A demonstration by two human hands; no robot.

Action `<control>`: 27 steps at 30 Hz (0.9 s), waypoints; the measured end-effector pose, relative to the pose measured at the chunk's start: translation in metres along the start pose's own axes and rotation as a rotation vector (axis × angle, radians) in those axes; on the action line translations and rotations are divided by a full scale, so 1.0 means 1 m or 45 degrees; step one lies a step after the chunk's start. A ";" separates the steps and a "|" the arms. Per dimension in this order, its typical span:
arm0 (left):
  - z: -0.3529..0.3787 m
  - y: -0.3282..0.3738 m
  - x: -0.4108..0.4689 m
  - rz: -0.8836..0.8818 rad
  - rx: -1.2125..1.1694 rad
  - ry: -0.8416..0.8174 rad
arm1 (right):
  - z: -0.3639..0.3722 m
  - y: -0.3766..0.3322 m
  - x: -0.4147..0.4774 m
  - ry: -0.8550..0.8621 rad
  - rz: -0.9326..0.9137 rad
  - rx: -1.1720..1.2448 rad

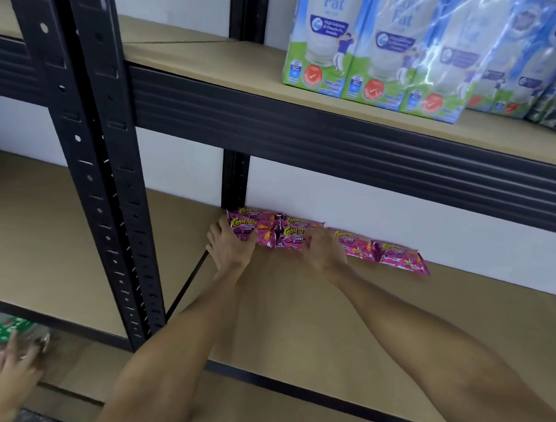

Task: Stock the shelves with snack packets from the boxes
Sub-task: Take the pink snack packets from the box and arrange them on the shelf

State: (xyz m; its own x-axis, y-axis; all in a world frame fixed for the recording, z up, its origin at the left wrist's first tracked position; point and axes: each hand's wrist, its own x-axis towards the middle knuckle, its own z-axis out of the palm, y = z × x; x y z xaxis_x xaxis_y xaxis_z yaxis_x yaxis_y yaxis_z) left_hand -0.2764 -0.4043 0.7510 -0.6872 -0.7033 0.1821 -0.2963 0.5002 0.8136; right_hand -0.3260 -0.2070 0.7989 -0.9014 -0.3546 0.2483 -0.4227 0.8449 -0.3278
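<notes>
okay, bottom left first: another person's hands [8, 366], blurred, at a green-labelled item [4, 329]; can't tell what it is. next, the black slotted uprights [85, 149] of the rack. then the lower shelf [294, 328], a tan board, with both of the wearer's forearms stretched over it to the back.

left hand [230, 245] sits at the left end of the row of snack packets [396, 256]. its fingers are fairly straight and spread, tips at the end packet's left edge, not wrapped round anything visible. right hand [325, 251] is motion-blurred on top of the row near its middle; can't tell whether it pinches a packet or just presses flat.

the packets are pink-purple chilli cheese corn snacks lying flat, overlapped at the left. the row's long axis runs left-right along the white wall [370, 201], touching it or just beside it.

key relation: the left hand caps the left end and the right hand is mid-row. the two rightmost packets lie clear to the right of it, so the right hand is nearer those.

likely step: squaring the row against the wall. only this one row shows on the board, so stocking looks early.

upper right: shrink-wrapped low fat milk cartons [375, 52] on the upper shelf [215, 59].
</notes>
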 end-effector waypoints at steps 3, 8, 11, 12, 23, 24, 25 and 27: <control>-0.002 0.005 -0.016 0.047 0.031 0.015 | -0.004 0.004 -0.012 0.041 -0.048 0.074; -0.002 0.026 -0.059 0.114 0.112 0.033 | -0.017 0.013 -0.043 0.010 -0.045 0.178; -0.001 0.046 -0.092 0.198 0.112 0.001 | -0.027 0.025 -0.067 -0.018 -0.027 0.218; 0.000 0.053 -0.105 0.250 0.101 -0.038 | -0.031 0.031 -0.076 -0.011 -0.034 0.240; 0.036 0.119 -0.286 0.402 0.048 -0.526 | -0.078 0.160 -0.210 -0.033 -0.065 0.333; 0.041 0.126 -0.305 0.390 0.061 -0.530 | -0.084 0.173 -0.223 -0.027 -0.062 0.336; 0.045 0.132 -0.323 0.369 0.070 -0.532 | -0.089 0.184 -0.236 -0.018 -0.053 0.336; 0.050 0.139 -0.360 0.354 0.082 -0.564 | -0.100 0.203 -0.267 -0.040 -0.040 0.360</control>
State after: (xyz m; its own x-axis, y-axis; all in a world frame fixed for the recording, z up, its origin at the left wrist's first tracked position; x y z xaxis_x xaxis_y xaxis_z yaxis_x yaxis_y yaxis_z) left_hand -0.1037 -0.0567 0.7713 -0.9560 -0.2655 0.1244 -0.0931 0.6773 0.7298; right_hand -0.1614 0.0993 0.7570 -0.8883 -0.3944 0.2354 -0.4555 0.6897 -0.5629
